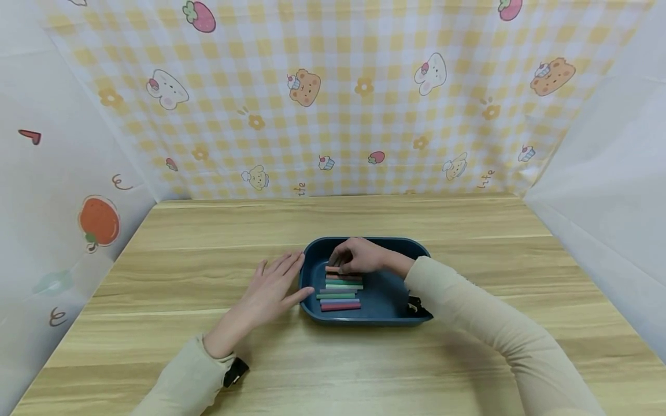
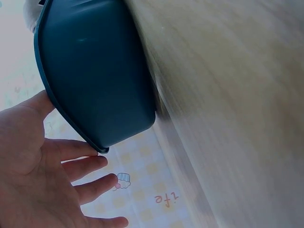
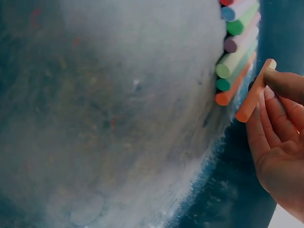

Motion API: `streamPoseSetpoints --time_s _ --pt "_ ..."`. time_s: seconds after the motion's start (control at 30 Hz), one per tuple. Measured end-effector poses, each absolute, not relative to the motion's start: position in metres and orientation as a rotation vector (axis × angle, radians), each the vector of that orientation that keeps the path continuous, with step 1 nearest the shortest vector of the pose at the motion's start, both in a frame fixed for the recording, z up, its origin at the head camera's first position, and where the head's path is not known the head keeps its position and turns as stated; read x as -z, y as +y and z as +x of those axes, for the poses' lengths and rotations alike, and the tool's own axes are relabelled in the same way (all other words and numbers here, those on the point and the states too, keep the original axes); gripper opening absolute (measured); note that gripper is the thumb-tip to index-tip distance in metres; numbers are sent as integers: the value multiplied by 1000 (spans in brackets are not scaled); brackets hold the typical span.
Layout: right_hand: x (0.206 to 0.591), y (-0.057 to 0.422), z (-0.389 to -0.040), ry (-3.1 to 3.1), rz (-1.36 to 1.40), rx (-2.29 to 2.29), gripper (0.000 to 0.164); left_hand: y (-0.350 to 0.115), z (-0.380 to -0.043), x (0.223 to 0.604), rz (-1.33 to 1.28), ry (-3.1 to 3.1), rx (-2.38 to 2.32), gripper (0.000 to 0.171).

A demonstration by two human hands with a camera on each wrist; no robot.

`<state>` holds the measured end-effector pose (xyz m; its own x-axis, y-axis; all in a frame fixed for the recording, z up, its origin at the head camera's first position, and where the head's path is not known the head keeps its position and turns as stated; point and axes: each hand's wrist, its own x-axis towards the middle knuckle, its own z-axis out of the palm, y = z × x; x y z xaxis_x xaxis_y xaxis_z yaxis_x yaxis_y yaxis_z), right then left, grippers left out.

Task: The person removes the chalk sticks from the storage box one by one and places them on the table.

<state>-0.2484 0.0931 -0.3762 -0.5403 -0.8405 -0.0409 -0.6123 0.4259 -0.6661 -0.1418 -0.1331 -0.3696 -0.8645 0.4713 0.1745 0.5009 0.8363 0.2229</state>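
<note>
A dark blue basin (image 1: 385, 320) stands on the table, with a row of several coloured chalk sticks (image 1: 340, 293) lying side by side along its left part. My right hand (image 1: 362, 256) reaches into the basin and pinches an orange chalk stick (image 3: 256, 92) between thumb and fingers. In the right wrist view that stick is beside the row, close to another orange chalk stick (image 3: 232, 88). At the basin's left end, my left hand (image 1: 270, 289) touches the rim with thumb and index finger, its fingers spread and fairly straight.
The wooden table (image 1: 234, 231) stretches around the basin on every side. A yellow checked cloth (image 1: 338, 133) with cartoon prints hangs behind it, and pale sheets (image 1: 62, 173) close in the sides. White dust and a few coloured specks coat the basin floor (image 3: 118, 118).
</note>
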Motion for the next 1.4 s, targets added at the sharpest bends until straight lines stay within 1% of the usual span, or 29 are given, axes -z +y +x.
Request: streamPoseSetpoints --time_s 0.47,0.63,0.87,1.13,1.4 --pt "353 107 -251 2255 -1170 983 21 -132 -141 370 -759 -2918 423 70" --pt "341 115 -253 2249 -1164 1022 20 -132 -141 370 -768 -2900 411 69" --pt "326 128 -255 2267 -1075 1080 23 -132 -141 370 -772 -2894 412 69" --pt "307 142 -259 2323 -1063 1123 24 -132 -141 370 -767 -2896 419 69" --pt "297 161 -261 2377 -1030 1158 24 -132 -141 369 -765 -2904 423 69"
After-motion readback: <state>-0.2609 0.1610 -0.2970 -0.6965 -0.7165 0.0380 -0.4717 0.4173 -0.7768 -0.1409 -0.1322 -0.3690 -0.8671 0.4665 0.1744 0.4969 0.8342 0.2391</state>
